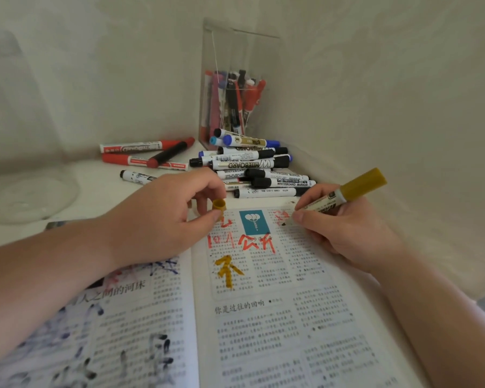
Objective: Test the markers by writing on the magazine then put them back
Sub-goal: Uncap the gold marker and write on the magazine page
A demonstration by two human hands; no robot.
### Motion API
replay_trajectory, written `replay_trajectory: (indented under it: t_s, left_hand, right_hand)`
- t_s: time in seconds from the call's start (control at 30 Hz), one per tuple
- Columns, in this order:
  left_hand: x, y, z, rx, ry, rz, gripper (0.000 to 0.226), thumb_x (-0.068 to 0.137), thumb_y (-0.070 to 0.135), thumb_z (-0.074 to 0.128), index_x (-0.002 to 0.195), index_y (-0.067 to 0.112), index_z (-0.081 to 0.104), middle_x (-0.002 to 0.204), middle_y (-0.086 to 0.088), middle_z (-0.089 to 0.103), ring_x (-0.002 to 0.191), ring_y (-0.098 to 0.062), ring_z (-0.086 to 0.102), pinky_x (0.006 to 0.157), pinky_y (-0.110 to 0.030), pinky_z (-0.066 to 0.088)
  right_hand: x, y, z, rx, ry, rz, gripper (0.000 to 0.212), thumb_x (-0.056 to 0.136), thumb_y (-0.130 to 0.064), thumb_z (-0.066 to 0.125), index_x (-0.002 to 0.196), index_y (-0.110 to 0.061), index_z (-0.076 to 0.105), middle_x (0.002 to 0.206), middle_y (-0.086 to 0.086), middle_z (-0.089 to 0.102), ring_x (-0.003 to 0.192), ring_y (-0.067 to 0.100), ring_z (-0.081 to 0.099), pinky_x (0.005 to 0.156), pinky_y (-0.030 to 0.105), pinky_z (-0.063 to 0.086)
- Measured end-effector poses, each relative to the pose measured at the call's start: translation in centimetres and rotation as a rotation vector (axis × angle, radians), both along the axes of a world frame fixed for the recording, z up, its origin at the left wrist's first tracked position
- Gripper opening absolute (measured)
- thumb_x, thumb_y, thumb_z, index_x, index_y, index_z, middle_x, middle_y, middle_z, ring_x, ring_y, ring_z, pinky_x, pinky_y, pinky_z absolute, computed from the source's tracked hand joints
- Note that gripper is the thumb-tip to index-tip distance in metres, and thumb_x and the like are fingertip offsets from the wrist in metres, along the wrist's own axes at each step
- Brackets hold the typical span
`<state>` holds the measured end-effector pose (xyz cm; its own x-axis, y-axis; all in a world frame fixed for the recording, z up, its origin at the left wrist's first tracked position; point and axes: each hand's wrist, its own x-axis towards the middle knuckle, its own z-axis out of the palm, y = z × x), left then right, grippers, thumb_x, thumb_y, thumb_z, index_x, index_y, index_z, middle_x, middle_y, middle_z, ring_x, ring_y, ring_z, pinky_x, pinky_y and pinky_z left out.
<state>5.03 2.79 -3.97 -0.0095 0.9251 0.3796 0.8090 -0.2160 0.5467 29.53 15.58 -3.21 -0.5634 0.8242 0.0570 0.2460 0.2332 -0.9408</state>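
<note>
An open magazine (263, 317) lies on the white table, its pages marked with red, gold, blue and black strokes. My right hand (345, 228) grips a gold marker (347, 194), uncapped, its tip down on the right page near the top. My left hand (163, 214) pinches the marker's gold cap (218, 205) above the page's upper left. A heap of whiteboard markers (252, 166) lies beyond the magazine. Behind it stands a clear box (235, 79) holding several more markers upright.
Three red markers (146, 154) and one black-capped marker (136, 176) lie loose at the back left. A clear glass dish (31, 197) sits at the far left. Walls close in behind and on the right.
</note>
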Motion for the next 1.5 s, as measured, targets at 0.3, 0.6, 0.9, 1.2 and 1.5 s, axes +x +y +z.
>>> replay_trajectory:
  t_s: [0.3,0.6,0.9,1.2,1.5]
  left_hand:
    - [-0.2,0.0,-0.3,-0.040,0.037,-0.007,0.026,0.089,0.026,0.071,0.111,0.037,0.062,0.099,0.026,0.063,0.102,0.004,0.058,0.080,-0.010,0.044]
    - [-0.4,0.4,-0.4,0.048,0.142,-0.039,0.014,0.086,0.033,0.074,0.094,0.032,0.062,0.086,0.020,0.056,0.088,-0.002,0.052,0.076,-0.011,0.040]
    - [-0.6,0.5,-0.6,0.030,0.125,-0.044,0.014,0.087,0.037,0.072,0.095,0.032,0.061,0.087,0.020,0.057,0.087,-0.007,0.053,0.073,-0.012,0.039]
    - [-0.5,0.5,-0.6,0.020,0.112,-0.043,0.013,0.089,0.035,0.072,0.096,0.032,0.062,0.088,0.019,0.059,0.088,-0.006,0.054,0.074,-0.015,0.041]
    - [-0.5,0.4,-0.5,-0.016,0.101,-0.029,0.014,0.089,0.037,0.072,0.098,0.034,0.062,0.089,0.019,0.059,0.090,-0.004,0.053,0.076,-0.017,0.043]
  right_hand:
    - [-0.1,-0.3,0.2,0.134,-0.016,0.017,0.020,0.067,-0.024,0.090,0.077,-0.020,0.073,0.066,-0.002,0.063,0.060,0.008,0.052,0.054,0.017,0.042]
    - [-2.5,-4.5,1.0,0.088,0.011,0.320,0.013,0.075,-0.012,0.085,0.081,-0.017,0.075,0.065,-0.006,0.067,0.055,0.001,0.053,0.051,0.013,0.040]
    - [-2.9,-4.9,1.1,0.135,-0.048,0.287,0.012,0.067,-0.016,0.082,0.069,-0.013,0.071,0.059,-0.007,0.061,0.053,0.004,0.050,0.051,0.019,0.037]
    - [-2.7,-5.4,1.0,0.110,-0.061,0.390,0.013,0.077,-0.004,0.080,0.074,-0.014,0.073,0.058,-0.009,0.061,0.052,0.002,0.049,0.048,0.014,0.038]
    - [-1.9,-4.1,1.1,-0.060,0.007,0.198,0.010,0.085,-0.006,0.077,0.084,-0.017,0.078,0.071,0.017,0.073,0.050,0.026,0.060,0.043,0.025,0.044]
